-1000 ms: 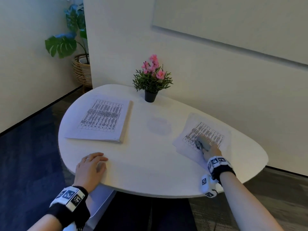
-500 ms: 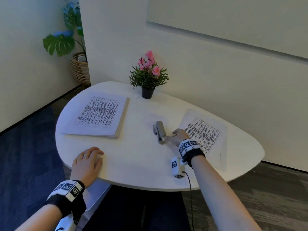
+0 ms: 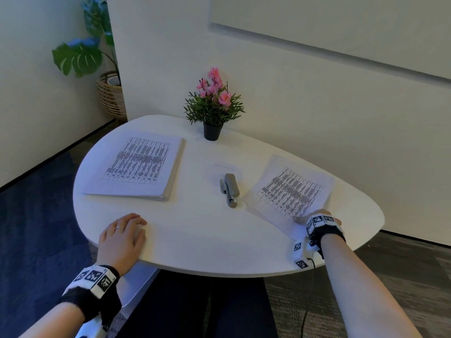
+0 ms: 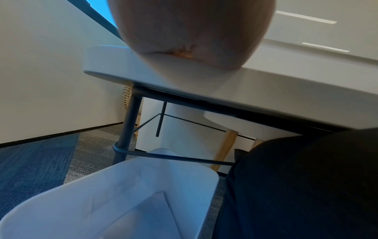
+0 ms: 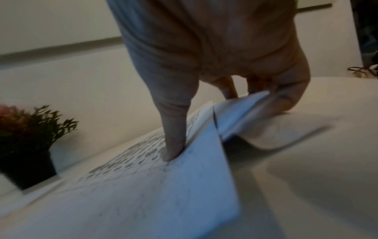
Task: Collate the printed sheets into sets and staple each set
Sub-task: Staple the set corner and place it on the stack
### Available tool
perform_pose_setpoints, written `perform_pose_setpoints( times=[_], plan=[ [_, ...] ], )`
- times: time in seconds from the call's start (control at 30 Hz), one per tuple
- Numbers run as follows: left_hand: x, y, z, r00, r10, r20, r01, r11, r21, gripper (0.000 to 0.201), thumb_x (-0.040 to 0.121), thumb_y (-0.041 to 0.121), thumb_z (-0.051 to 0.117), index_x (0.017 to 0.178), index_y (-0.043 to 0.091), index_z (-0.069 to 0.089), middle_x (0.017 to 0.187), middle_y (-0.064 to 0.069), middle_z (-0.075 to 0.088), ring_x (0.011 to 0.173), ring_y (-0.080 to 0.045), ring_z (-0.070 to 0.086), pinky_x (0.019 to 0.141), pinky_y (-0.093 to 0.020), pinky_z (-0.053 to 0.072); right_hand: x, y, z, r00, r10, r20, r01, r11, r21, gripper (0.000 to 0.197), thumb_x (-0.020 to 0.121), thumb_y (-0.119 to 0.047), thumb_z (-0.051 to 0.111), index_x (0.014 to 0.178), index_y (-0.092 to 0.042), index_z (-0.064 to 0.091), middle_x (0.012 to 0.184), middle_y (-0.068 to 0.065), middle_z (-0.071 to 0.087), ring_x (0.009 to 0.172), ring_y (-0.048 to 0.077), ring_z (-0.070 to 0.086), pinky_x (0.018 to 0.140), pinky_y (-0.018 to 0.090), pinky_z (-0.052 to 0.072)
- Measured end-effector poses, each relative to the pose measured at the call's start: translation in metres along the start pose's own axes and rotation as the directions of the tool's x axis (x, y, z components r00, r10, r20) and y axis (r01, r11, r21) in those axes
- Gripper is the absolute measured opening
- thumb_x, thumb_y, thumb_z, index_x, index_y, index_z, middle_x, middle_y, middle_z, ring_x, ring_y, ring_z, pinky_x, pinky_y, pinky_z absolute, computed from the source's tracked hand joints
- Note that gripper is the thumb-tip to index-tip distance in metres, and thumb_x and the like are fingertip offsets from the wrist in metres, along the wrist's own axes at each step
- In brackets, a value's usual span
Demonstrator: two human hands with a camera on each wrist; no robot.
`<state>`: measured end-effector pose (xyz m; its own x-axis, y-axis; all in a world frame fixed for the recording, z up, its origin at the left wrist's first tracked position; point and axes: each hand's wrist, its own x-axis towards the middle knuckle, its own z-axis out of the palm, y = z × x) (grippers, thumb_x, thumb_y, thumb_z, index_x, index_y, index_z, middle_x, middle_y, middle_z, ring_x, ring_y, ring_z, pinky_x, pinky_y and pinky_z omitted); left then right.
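Desk [image 3: 195, 240]: smooth white top, soft sheen, on thin matt black metal legs. Thick paper stack [image 3: 136, 167] and smaller paper set [image 3: 290, 189] — matt white sheets with black print; the set's near edge bends limp at the right hand [image 5: 214, 56]. Stapler [image 3: 231, 190]: grey, looks metal, dull satin. Flower pot [image 3: 212, 131] — matt black. Basket [image 3: 109, 95]: woven wicker, rough. Floor carpet [image 3: 31, 215]: coarse textile. Chair seat [image 4: 114, 202]: smooth white plastic.

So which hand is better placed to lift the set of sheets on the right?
The right hand: its fingers already pinch the near edge of the right sheets, curling it up. The left hand lies flat on the table edge, well apart from them.
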<state>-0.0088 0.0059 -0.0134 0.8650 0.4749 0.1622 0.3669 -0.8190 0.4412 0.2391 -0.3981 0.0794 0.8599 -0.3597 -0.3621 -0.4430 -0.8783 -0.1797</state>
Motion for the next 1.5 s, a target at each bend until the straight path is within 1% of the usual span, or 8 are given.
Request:
perform_pose_setpoints(
  times=[0.17, 0.37, 0.5, 0.6, 0.9, 1.23, 1.4, 1.5],
  plan=[
    [0.000, 0.000, 0.000, 1.000, 0.002, 0.007, -0.002, 1.000, -0.003, 0.045, 0.082, 0.050, 0.024, 0.110, 0.034, 0.055, 0.129, 0.009, 0.048, 0.120, -0.025, 0.044, 0.104, -0.046, 0.031, 0.000, -0.014, 0.007, 0.995, 0.021, -0.100, -0.023, 1.000, -0.017, 0.062, 0.070, -0.054, 0.076, 0.112, -0.012, 0.057, 0.118, 0.014, 0.054, 0.109, 0.030, 0.048, 0.089, 0.035, 0.043],
    [-0.001, -0.001, 0.001, 1.000, 0.011, -0.001, -0.011, 1.000, 0.003, 0.045, 0.082, 0.050, 0.024, 0.109, 0.034, 0.055, 0.127, 0.010, 0.049, 0.117, -0.023, 0.045, 0.101, -0.044, 0.034, 0.004, -0.013, 0.014, 0.995, -0.068, -0.075, 0.083, 0.972, 0.222, 0.040, 0.090, -0.013, 0.062, 0.124, 0.003, 0.049, 0.114, 0.018, 0.058, 0.103, 0.030, 0.058, 0.076, 0.030, 0.044],
    [0.000, -0.002, 0.001, 1.000, 0.009, 0.006, -0.009, 1.000, 0.005, 0.046, 0.082, 0.051, 0.023, 0.110, 0.035, 0.055, 0.128, 0.011, 0.049, 0.118, -0.022, 0.044, 0.101, -0.043, 0.034, -0.002, -0.001, 0.010, 0.975, -0.031, -0.221, 0.103, 0.941, 0.323, 0.043, 0.089, 0.001, 0.052, 0.132, 0.001, 0.046, 0.130, 0.022, 0.053, 0.118, 0.038, 0.050, 0.100, 0.042, 0.041],
    [0.001, -0.003, 0.001, 1.000, 0.013, 0.005, -0.013, 1.000, 0.003, 0.046, 0.082, 0.052, 0.022, 0.110, 0.036, 0.054, 0.129, 0.011, 0.048, 0.118, -0.021, 0.044, 0.102, -0.043, 0.033, -0.009, 0.007, 0.005, 0.953, 0.001, -0.303, 0.147, 0.872, 0.467, 0.036, 0.089, 0.007, 0.048, 0.125, 0.007, 0.047, 0.112, 0.028, 0.059, 0.084, 0.036, 0.058, 0.077, 0.046, 0.052],
    [0.001, -0.005, 0.002, 1.000, 0.022, -0.008, -0.022, 1.000, -0.010, 0.046, 0.082, 0.052, 0.023, 0.109, 0.035, 0.056, 0.127, 0.010, 0.050, 0.116, -0.024, 0.047, 0.100, -0.046, 0.035, -0.006, 0.018, -0.011, 0.900, -0.065, -0.430, 0.328, 0.750, 0.574, 0.018, 0.089, -0.005, 0.057, 0.105, 0.000, 0.063, 0.092, 0.017, 0.064, 0.075, 0.027, 0.053, 0.068, 0.032, 0.042],
    [0.001, -0.006, 0.004, 1.000, 0.021, -0.022, -0.021, 1.000, -0.019, 0.045, 0.082, 0.053, 0.025, 0.108, 0.035, 0.058, 0.126, 0.011, 0.051, 0.114, -0.024, 0.049, 0.099, -0.045, 0.036, -0.004, 0.033, 0.001, 0.916, -0.070, -0.394, 0.240, 0.884, 0.401, 0.015, 0.089, -0.011, 0.060, 0.075, -0.007, 0.063, 0.064, 0.013, 0.057, 0.053, 0.026, 0.052, 0.055, 0.028, 0.040],
    [0.002, -0.007, 0.006, 0.999, 0.022, -0.032, -0.023, 0.999, -0.023, 0.043, 0.082, 0.052, 0.027, 0.107, 0.036, 0.058, 0.126, 0.011, 0.052, 0.115, -0.024, 0.049, 0.099, -0.046, 0.036, -0.001, 0.036, 0.002, 0.875, -0.064, -0.479, 0.277, 0.878, 0.389, 0.035, 0.096, -0.001, 0.043, 0.124, -0.010, 0.062, 0.118, 0.025, 0.061, 0.075, 0.038, 0.063, 0.064, 0.033, 0.050],
    [0.002, -0.006, 0.006, 0.999, 0.017, -0.033, -0.018, 0.999, -0.028, 0.044, 0.081, 0.053, 0.026, 0.107, 0.036, 0.057, 0.127, 0.011, 0.051, 0.116, -0.024, 0.048, 0.100, -0.046, 0.035, -0.007, 0.035, -0.003, 0.808, -0.097, -0.581, 0.332, 0.890, 0.312, 0.031, 0.094, 0.000, 0.047, 0.120, -0.006, 0.063, 0.122, 0.028, 0.051, 0.081, 0.042, 0.060, 0.072, 0.045, 0.053]
  ],
)
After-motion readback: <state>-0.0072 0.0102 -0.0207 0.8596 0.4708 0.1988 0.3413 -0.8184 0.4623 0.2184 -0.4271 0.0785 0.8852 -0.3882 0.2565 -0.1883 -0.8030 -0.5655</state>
